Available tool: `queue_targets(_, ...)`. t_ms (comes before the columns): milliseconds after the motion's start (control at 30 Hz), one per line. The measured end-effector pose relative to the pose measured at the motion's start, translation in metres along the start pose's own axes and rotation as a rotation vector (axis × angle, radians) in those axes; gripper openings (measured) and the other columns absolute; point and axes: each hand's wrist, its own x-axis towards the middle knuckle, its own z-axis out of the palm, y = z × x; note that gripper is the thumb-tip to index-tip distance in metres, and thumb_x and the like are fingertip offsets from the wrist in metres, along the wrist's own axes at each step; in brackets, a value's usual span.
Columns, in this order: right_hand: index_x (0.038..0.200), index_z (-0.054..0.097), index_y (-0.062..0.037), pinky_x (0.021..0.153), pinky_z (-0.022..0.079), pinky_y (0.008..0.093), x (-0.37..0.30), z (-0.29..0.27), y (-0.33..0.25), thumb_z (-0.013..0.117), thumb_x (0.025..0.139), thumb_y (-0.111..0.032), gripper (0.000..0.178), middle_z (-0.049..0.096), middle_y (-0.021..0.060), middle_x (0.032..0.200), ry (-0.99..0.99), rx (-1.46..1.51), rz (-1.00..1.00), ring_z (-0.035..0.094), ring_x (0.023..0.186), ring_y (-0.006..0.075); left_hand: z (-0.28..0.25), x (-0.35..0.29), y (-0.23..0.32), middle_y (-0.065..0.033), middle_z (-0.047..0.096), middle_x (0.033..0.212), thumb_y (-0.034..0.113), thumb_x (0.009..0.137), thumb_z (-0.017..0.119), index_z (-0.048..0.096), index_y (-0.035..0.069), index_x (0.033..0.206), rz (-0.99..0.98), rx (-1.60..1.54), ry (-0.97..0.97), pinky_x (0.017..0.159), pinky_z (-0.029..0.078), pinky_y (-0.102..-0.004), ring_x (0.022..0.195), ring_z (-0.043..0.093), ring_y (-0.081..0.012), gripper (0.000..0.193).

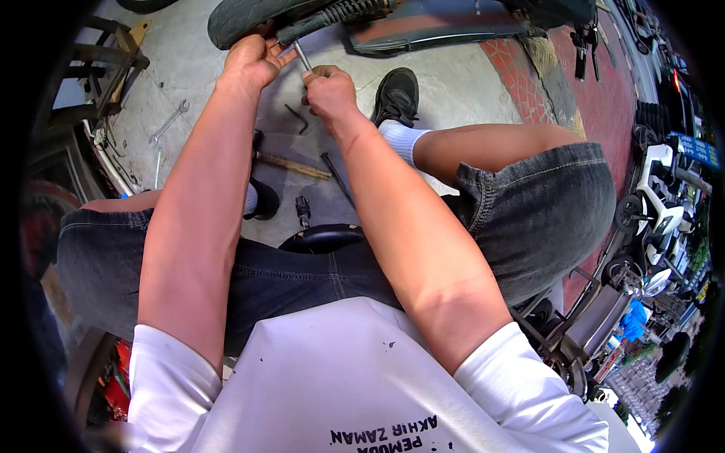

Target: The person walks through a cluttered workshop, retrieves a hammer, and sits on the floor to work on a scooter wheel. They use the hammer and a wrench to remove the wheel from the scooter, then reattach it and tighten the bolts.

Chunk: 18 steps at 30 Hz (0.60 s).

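Note:
My right hand [330, 89] is closed around a slim, shiny metal rod [303, 56], whose upper end reaches the lower end of a black coil-spring shock absorber [340, 16]. What sort of tool the rod is, I cannot make out, since my fist covers its other end. Just left of it, my left hand [255, 62] is turned palm up under the black tire [249, 21]. Its fingers are stretched out and apart beside the shock absorber's lower end, partly hidden by the tire.
On the concrete between my feet lie a hex key [297, 118], a wooden-handled hammer [293, 164] and a dark metal bar [337, 178]. Wrenches [171, 123] lie to the left, near a dark frame [94, 68]. Motorcycles [655, 200] stand at the right.

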Motion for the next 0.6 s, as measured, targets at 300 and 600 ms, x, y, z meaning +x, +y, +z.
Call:
queue_targets(300,0.114,0.066,0.0012,0.060,0.052,0.0355,-0.027,-0.012,-0.033,0.060,0.100,-0.015,0.023,0.069,0.0078,0.089,-0.119,0.057,0.176,0.069,0.070,0.0193,0.000,0.007,-0.009,-0.0123,0.063,0.133,0.029,0.113,0.034,0.054,0.010,0.139,-0.050,-0.023,-0.051,0.106,0.047,-0.0602,0.118,0.064,-0.0331,0.038)
queue_targets(600,0.106,0.065,0.0006,0.050,0.047,0.0301,-0.032,-0.009,-0.044,0.054,0.101,-0.006,0.014,0.064,0.0095,0.080,-0.123,0.416,0.264,0.060,0.059,0.0181,-0.003,0.009,-0.002,-0.0180,0.067,0.127,0.029,0.112,0.040,0.056,0.006,0.134,-0.090,0.010,0.006,0.100,0.053,-0.0594,0.116,0.067,-0.0374,0.036)
